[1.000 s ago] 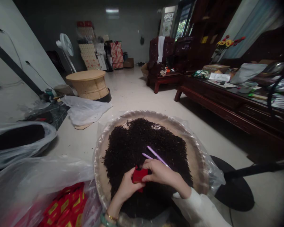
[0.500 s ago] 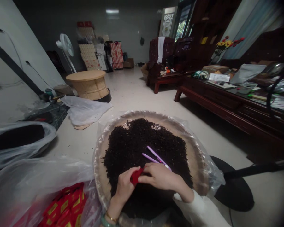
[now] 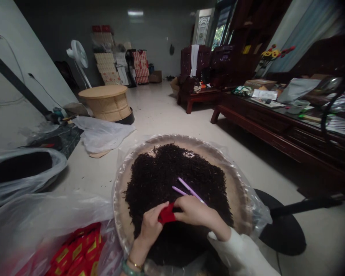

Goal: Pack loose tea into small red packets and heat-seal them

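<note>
A small red packet (image 3: 167, 214) is between my two hands, over a wide round tray (image 3: 121, 214) lined with clear plastic. My left hand (image 3: 151, 226) is closed on the packet's left side. On the other side, the thumb and fingers of my right hand (image 3: 194, 211) pinch its right edge. Dark, dry, twisted leaves (image 3: 172, 168) cover most of the tray. A purple two-armed tool (image 3: 189, 188) lies on the leaves, just beyond my right hand, which partly covers it. Many red packets with yellow labels (image 3: 77, 251) fill a clear plastic bag (image 3: 74, 203) at the lower left.
Another plastic-lined container (image 3: 60, 163) of dark material stands at the left. Beyond it are a plastic sheet (image 3: 103, 134) and a round woven drum (image 3: 105, 103). A black round stand base (image 3: 287, 234) sits right of the tray, and a low wooden table (image 3: 264, 130) stands behind it.
The red packet now looks wider and more spread between my hands. My right hand has moved slightly left and covers more of the purple tool. The view has shifted a little.
</note>
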A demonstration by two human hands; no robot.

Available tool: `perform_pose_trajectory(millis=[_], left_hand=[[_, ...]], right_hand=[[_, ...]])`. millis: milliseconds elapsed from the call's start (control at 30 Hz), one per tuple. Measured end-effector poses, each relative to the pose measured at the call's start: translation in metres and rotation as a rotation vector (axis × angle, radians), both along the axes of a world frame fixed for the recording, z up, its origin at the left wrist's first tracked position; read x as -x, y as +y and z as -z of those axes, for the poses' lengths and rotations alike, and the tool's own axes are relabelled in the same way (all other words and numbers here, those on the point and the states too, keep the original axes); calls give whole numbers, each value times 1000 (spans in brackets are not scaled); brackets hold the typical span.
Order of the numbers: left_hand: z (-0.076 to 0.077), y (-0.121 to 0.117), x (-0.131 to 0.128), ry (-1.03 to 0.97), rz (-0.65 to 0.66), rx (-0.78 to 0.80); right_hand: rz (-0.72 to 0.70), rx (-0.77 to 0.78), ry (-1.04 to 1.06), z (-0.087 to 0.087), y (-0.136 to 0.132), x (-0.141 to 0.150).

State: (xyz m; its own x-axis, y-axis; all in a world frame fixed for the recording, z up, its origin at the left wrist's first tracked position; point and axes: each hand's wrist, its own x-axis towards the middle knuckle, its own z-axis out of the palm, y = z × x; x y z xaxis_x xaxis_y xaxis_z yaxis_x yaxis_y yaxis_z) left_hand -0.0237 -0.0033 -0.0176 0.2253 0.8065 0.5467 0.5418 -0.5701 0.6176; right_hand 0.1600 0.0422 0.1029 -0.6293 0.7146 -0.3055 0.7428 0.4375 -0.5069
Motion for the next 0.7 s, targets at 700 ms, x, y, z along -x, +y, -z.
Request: perform_pose_trajectory(millis=[700], left_hand=[[10,5,-4,-390,-357,542]], right_hand=[[211,-128,487,12,11,-34]])
